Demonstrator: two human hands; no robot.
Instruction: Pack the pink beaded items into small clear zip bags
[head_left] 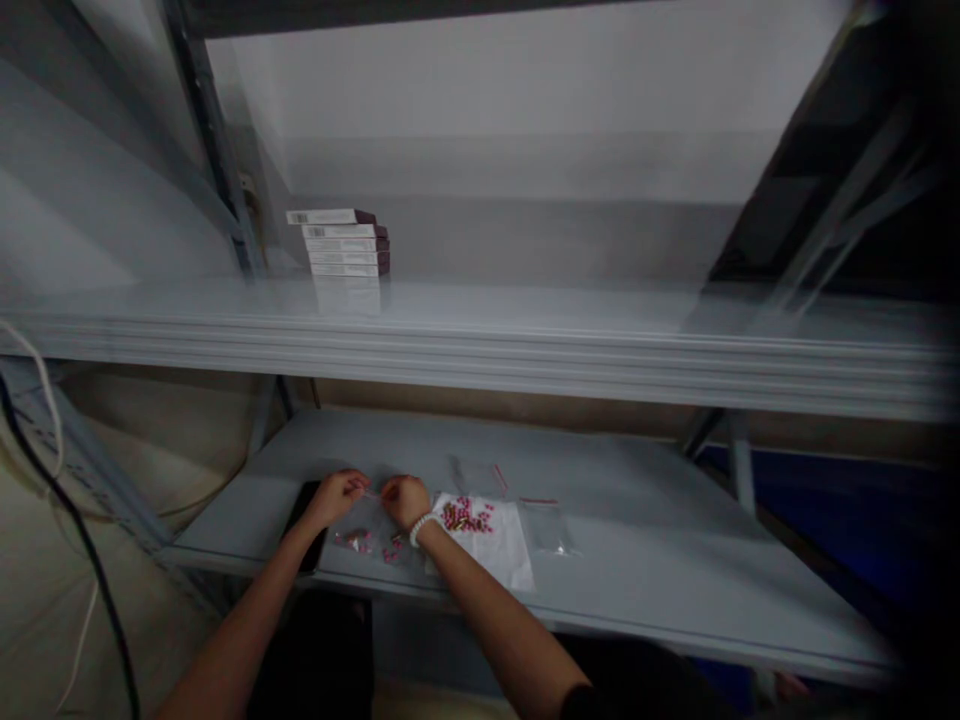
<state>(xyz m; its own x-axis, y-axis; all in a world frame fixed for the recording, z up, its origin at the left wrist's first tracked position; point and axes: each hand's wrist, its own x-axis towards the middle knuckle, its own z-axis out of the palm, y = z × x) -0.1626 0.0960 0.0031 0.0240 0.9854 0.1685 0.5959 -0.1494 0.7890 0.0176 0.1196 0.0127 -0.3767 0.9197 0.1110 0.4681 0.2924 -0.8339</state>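
Note:
My left hand (343, 494) and my right hand (405, 500) are close together above the lower shelf, fingers pinched at the top edge of a clear plastic bag between them. Pink and dark small pieces (392, 548) lie in or under the bag, and a second small group (358, 540) is to its left. A beaded bracelet (425, 525) circles my right wrist. Right of that hand, a white sheet (506, 550) carries a pile of pink and gold-brown pieces (466, 515). The exact contents of the held bag are too small to tell.
Clear zip bags (550, 528) lie right of and behind the white sheet. A black phone-like object (311, 558) is under my left wrist. Above, the upper shelf (525, 350) holds stacked thin boxes (345, 245). Cables (82, 530) hang at the left.

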